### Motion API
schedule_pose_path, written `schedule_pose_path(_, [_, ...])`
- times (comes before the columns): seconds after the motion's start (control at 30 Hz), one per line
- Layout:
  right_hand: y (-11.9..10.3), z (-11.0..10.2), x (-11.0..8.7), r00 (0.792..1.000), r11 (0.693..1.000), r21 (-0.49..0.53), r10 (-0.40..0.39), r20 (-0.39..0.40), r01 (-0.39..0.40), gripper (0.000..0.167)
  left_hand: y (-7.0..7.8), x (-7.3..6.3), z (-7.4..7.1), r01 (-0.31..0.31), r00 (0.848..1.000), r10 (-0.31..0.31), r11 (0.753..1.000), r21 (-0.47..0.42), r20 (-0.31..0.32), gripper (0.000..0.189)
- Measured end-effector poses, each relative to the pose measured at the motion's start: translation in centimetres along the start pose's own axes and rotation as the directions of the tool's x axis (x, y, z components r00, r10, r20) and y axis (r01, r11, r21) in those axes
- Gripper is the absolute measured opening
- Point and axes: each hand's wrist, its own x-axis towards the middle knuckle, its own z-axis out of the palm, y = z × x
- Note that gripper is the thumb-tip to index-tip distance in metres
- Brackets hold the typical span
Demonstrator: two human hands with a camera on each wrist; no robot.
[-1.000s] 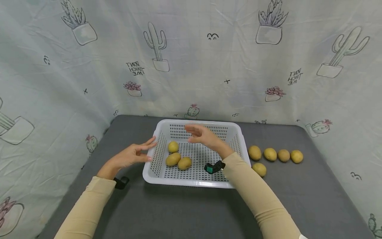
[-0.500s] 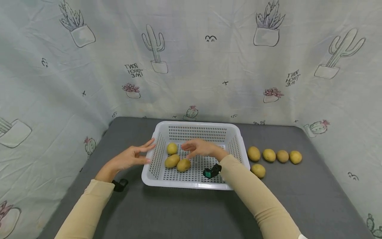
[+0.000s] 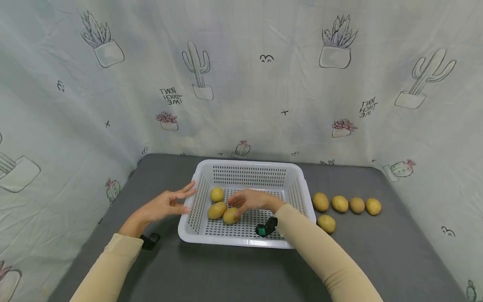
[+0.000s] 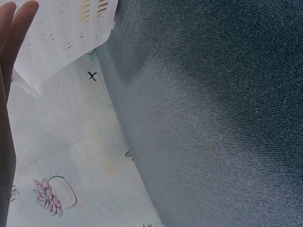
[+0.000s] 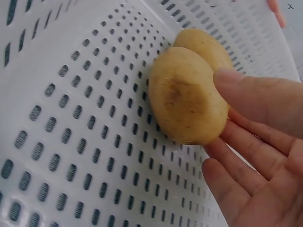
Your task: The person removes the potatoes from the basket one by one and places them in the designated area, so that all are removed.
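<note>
In the head view, a white perforated plastic basket (image 3: pixel 234 241) holds three potatoes in its left half. My right hand (image 3: pixel 254 199) reaches down into it, around the potato (image 3: pixel 230 216) nearest the middle. The right wrist view shows the thumb at the edge of this potato (image 5: pixel 184 97) and fairly straight fingers beside and partly behind it. A second potato (image 5: pixel 203 45) lies close behind. Another potato (image 3: pixel 216 194) and the second one (image 3: pixel 216 210) sit to the left. My left hand (image 3: pixel 162 206) rests against the basket's left rim, fingers extended and spread from the thumb.
Right of the basket, several potatoes lie on the grey table (image 3: pixel 234 272): a row with one potato (image 3: pixel 356 205) near its middle, plus a lone potato (image 3: pixel 326 224) in front. A white cactus-print curtain (image 3: pixel 241 84) closes off the back and sides.
My right hand has come down from over the back of the basket to the potato nearest the middle. The left hand stays at the left rim. The head view has tilted up slightly.
</note>
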Motion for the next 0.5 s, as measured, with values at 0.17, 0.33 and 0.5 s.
schedule_pose_path(0.17, [0.32, 0.32, 0.13, 1.0, 1.0, -0.016, 0.011, 0.009, -0.011, 0.056, -0.04, 0.07, 0.09, -0.007, 1.0, 0.008, 1.0, -0.015, 0.006, 0.069])
schedule_pose_path(0.33, [0.51, 0.44, 0.33, 1.0, 1.0, -0.026, -0.004, 0.001, 0.004, 0.056, 0.05, 0.09, 0.07, -0.001, 1.0, 0.001, 1.0, -0.021, 0.003, 0.069])
schedule_pose_path(0.5, [0.61, 0.64, 0.5, 1.0, 0.999, -0.052, -0.008, -0.003, 0.008, 0.057, 0.07, -0.11, 0.13, 0.022, 1.0, -0.023, 1.0, -0.019, -0.003, 0.07])
